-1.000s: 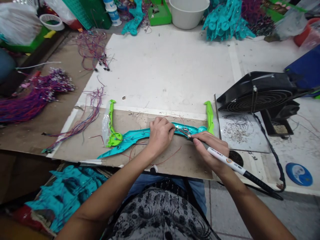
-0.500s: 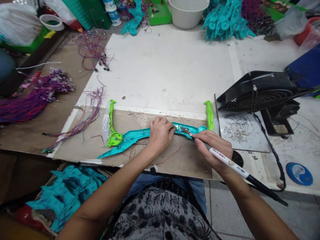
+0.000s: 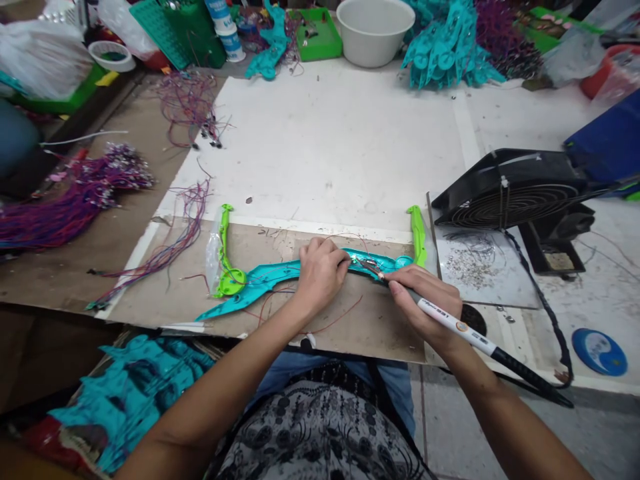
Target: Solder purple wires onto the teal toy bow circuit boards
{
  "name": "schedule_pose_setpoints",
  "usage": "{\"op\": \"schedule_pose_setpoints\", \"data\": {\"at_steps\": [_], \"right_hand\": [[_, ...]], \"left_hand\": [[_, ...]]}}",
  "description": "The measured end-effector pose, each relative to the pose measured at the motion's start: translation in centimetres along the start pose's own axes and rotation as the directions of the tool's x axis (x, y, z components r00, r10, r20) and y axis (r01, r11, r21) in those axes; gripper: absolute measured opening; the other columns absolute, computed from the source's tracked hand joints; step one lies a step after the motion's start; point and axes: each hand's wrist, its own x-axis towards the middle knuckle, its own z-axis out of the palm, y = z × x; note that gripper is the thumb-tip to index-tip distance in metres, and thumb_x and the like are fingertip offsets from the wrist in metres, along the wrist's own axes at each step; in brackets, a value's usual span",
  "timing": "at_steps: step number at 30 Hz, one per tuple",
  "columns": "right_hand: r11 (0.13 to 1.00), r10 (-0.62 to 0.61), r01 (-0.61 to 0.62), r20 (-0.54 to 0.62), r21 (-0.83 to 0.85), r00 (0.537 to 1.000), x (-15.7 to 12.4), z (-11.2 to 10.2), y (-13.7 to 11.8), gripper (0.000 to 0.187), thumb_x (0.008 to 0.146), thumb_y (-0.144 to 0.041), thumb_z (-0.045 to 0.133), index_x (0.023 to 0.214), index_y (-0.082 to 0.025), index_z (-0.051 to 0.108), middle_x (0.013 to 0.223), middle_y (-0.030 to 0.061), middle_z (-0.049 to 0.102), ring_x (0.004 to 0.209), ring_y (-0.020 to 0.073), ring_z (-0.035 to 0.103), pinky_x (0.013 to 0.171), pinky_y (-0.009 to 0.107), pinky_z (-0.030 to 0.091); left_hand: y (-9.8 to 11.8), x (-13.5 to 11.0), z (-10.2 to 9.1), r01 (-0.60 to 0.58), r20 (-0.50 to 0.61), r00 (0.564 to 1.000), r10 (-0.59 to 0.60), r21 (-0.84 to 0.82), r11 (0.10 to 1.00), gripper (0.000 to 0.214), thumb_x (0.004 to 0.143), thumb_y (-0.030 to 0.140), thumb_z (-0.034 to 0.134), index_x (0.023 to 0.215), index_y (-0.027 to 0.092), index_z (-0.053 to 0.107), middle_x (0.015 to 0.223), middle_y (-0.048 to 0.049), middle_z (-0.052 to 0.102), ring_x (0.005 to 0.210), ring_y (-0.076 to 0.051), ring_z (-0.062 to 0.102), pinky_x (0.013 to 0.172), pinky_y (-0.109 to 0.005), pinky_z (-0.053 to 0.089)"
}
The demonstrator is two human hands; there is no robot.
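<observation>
A teal plastic toy bow (image 3: 265, 276) with lime green tips lies across a brown board (image 3: 380, 327) right in front of me. My left hand (image 3: 320, 270) is curled on the bow's middle, fingertips pinched at a thin red wire there. My right hand (image 3: 425, 300) grips a white and black soldering iron (image 3: 467, 333) like a pen. Its tip touches the small metal parts in the bow's middle, just right of my left fingers.
A black fan (image 3: 510, 190) lies tilted at the right, its cable trailing to the table edge. Bundles of purple and red wires (image 3: 75, 200) lie at the left. Teal bow parts (image 3: 445, 47), a white bowl (image 3: 375, 23) and green trays stand at the back.
The soldering iron's tip has shifted slightly left along the bow's middle. My head has tipped a little, so everything sits a bit lower in view. Both hands keep their grips.
</observation>
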Motion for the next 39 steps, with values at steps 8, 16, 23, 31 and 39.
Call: {"op": "schedule_pose_setpoints", "data": {"at_steps": [8, 16, 23, 31, 39], "right_hand": [[1.0, 0.018, -0.018, 0.0, -0.008, 1.0, 0.3, 0.1, -0.1, 0.015, 0.084, -0.011, 0.057, 0.09, -0.021, 0.068, 0.079, 0.0026, 0.069, 0.073, 0.0161, 0.065, 0.069, 0.03, 0.051], [0.999, 0.049, -0.048, -0.047, 0.021, 0.998, -0.8, -0.4, 1.4, 0.022, 0.09, -0.026, 0.056, 0.109, -0.023, 0.066, 0.083, 0.0023, 0.07, 0.07, 0.0165, 0.066, 0.067, 0.03, 0.053], [0.999, 0.04, -0.042, -0.055, -0.033, 0.998, -0.2, -0.5, 1.9, 0.017, 0.09, -0.028, 0.057, 0.103, -0.023, 0.067, 0.08, 0.0024, 0.069, 0.071, 0.0172, 0.066, 0.068, 0.031, 0.052], [0.968, -0.145, 0.173, 0.161, -0.179, 0.976, 3.0, 1.3, 2.7, 0.025, 0.087, -0.016, 0.058, 0.111, -0.023, 0.058, 0.1, 0.0061, 0.067, 0.099, 0.0212, 0.059, 0.086, 0.036, 0.051], [0.973, -0.169, 0.207, 0.299, -0.1, 0.939, 4.0, 3.1, 4.3, 0.025, 0.091, -0.018, 0.051, 0.115, -0.024, 0.054, 0.099, 0.0063, 0.063, 0.095, 0.0204, 0.056, 0.083, 0.038, 0.051]], "left_hand": [[0.1, 0.0, 0.0, 0.002, -0.006, 1.0, -0.002, 0.002, 1.0, 0.012, 0.087, 0.024, 0.058, 0.085, 0.022, 0.07, 0.089, -0.0039, 0.064, 0.096, -0.024, 0.048, 0.076, -0.038, 0.031], [0.2, -0.6, 0.3, -0.021, -0.063, 0.998, 0.023, 0.034, 0.999, 0.014, 0.089, 0.024, 0.056, 0.086, 0.022, 0.069, 0.088, -0.0042, 0.065, 0.095, -0.023, 0.048, 0.076, -0.038, 0.031], [0.0, -0.8, 0.6, -0.065, -0.136, 0.988, 0.066, 0.013, 0.998, 0.016, 0.09, 0.025, 0.054, 0.084, 0.021, 0.068, 0.088, -0.0038, 0.066, 0.095, -0.023, 0.049, 0.08, -0.039, 0.031], [-0.5, -0.7, 0.2, -0.064, -0.18, 0.982, 0.051, -0.063, 0.996, 0.013, 0.088, 0.023, 0.056, 0.087, 0.021, 0.068, 0.093, -0.0046, 0.064, 0.097, -0.022, 0.05, 0.084, -0.037, 0.034], [-0.8, -0.7, 0.1, -0.139, -0.188, 0.976, 0.111, -0.145, 0.98, 0.011, 0.089, 0.021, 0.055, 0.089, 0.022, 0.066, 0.099, -0.0017, 0.069, 0.106, -0.022, 0.049, 0.091, -0.039, 0.033]]}}
